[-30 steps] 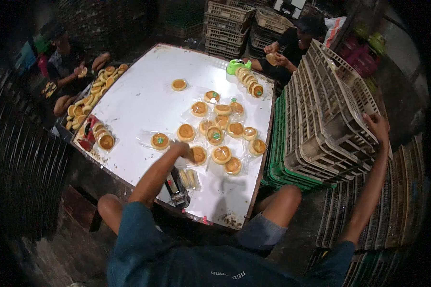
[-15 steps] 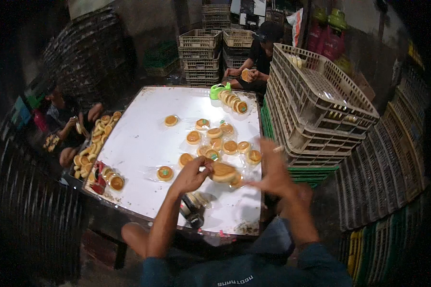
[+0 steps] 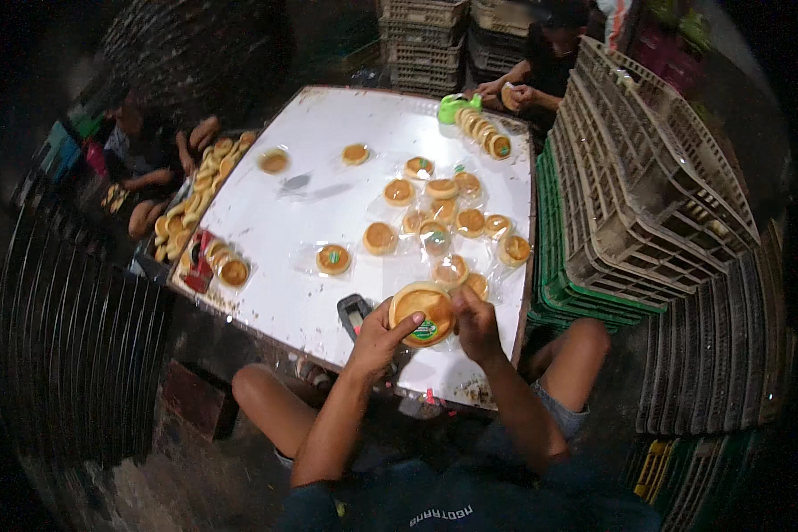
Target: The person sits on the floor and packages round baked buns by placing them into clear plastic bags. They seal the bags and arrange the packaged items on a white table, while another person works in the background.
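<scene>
My left hand (image 3: 381,339) grips a round golden-brown bun (image 3: 423,310) in clear wrap, its thumb lying over the top beside a round green sticker. At the bun's right edge my right hand (image 3: 478,328) is closed, its curled fingers against the edge of the wrapped bun; the fingertips are partly hidden. Just left of my left hand a black hand-held tool (image 3: 353,312) lies on the white table (image 3: 319,213). Beyond my hands several wrapped buns (image 3: 380,238) lie scattered, some with green stickers. Another wrapped bun (image 3: 333,259) with a sticker lies apart to the left.
A blurred wrapped bun (image 3: 273,160) hangs above its shadow at the far left. Unwrapped buns (image 3: 206,186) are heaped beside the left edge, near one person; another person handles a bun (image 3: 509,97) at the back. Stacked crates (image 3: 611,213) flank the right side. A bun row (image 3: 486,133) lies by a green tool (image 3: 457,108).
My right hand has come in from the right to the bun. The bun has turned, and its stickered top now faces up. A blurred bun has appeared over the far left; the whole view has shifted.
</scene>
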Available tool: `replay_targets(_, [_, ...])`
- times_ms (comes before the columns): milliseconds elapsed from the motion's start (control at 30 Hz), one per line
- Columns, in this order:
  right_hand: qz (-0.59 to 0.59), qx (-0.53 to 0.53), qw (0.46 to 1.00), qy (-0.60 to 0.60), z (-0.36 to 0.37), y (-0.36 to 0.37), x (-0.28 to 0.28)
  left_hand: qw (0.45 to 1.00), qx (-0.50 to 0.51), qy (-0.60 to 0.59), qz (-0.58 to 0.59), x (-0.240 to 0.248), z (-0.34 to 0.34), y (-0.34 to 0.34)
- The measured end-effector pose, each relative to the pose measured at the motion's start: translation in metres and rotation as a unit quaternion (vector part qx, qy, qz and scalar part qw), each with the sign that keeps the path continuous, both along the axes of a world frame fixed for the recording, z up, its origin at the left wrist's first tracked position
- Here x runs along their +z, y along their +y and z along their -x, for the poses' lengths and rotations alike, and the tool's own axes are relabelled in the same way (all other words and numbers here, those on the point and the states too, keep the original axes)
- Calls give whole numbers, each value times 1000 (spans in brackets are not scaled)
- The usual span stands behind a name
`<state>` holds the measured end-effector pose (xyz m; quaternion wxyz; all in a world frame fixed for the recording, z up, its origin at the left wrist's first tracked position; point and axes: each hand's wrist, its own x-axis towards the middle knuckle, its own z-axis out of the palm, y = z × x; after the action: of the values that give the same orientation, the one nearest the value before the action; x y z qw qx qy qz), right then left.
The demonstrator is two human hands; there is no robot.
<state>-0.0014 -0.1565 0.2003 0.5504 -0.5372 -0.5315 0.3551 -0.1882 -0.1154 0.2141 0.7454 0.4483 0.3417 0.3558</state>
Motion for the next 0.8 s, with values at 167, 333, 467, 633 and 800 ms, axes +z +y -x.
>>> replay_targets(167, [8,68,997,20,0,8,0,999,-33,-6,16,-5,15,-4])
replay_targets(333, [54,60,992,102,16,9,9,997,73,-17,35,-11,8,-1])
replay_targets(467, [30,-46,998,37,16,15,-8,994,81,-69,32,4,5,3])
replay_targets(633, [-47,-120,968,-215,27,8,3,991,130,-37,-14,7,3,2])
replay_targets(800, [-155,-70,977,-127,54,-6,7,988,54,23,-141,7,2,-7])
